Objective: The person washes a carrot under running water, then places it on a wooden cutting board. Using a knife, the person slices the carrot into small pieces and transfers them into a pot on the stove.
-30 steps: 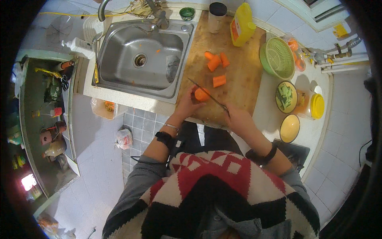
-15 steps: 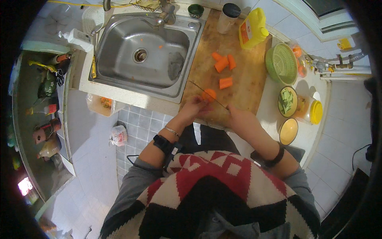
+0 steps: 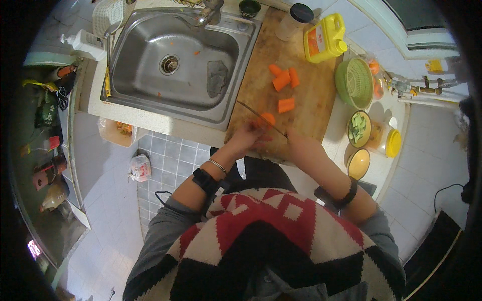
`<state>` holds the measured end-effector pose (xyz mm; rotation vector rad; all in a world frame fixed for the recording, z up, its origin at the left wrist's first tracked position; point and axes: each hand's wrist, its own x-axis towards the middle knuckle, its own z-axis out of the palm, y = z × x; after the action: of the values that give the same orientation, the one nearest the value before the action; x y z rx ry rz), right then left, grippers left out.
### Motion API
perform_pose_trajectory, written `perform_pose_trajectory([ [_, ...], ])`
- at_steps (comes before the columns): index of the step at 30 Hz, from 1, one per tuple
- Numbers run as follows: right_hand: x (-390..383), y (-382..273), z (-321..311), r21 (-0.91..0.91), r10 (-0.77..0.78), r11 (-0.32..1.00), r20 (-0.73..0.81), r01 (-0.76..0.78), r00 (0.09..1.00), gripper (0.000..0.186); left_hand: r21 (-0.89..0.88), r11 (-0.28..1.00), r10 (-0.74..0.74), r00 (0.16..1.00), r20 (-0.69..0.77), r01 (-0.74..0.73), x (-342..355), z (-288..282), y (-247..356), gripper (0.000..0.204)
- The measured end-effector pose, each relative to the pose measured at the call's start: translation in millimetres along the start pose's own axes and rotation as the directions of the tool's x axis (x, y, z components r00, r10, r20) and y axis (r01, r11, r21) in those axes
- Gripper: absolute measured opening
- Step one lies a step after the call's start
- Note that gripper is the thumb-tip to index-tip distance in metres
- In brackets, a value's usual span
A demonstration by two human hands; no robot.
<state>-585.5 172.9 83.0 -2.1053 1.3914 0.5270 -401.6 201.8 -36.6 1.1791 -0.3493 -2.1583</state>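
Observation:
My right hand [image 3: 299,148] grips a knife [image 3: 258,117] by its handle; the thin dark blade slants up and left across a carrot piece [image 3: 268,119]. On the near side of the blade, the fingers of my left hand [image 3: 246,137] press the carrot down on the wooden cutting board [image 3: 314,103]. Whether the edge has gone into the carrot cannot be seen. A short carrot chunk [image 3: 286,105] lies just beyond the knife. Farther up the board are several more carrot chunks [image 3: 282,80], loosely grouped.
A steel sink [image 3: 175,108] borders the board on the left. Behind stand a dark-lidded jar [image 3: 287,29] and a yellow jug [image 3: 321,42]. To the right are a green colander [image 3: 354,83], a bowl of cut green pieces [image 3: 359,129], an orange-yellow bowl [image 3: 358,164] and a yellow-lidded jar [image 3: 393,143].
The whole view has shifted slightly. Both hands, the knife and the carrot piece keep nearly the same places on the board.

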Motion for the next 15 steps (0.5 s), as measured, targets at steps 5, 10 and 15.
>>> perform_pose_trajectory([
  [5, 35, -3, 22, 0.011, 0.057, 0.998, -0.001, -0.057, 0.998, 0.027, 0.059, 0.998, -0.003, 1.000, 0.004, 0.003, 6, -5, -6, 0.029],
  [10, 53, 1, 47, 0.176, 0.095, 0.981, -0.039, -0.087, 0.995, 0.028, 0.112, 0.992, -0.051, 0.997, -0.050, 0.057, 9, -11, -12, 0.041],
  [15, 66, 27, 74, 0.369, 0.050, 0.929, -0.144, 0.007, 0.988, 0.030, 0.226, 0.968, -0.106, 0.994, -0.010, 0.105, 12, -12, 4, 0.051],
])
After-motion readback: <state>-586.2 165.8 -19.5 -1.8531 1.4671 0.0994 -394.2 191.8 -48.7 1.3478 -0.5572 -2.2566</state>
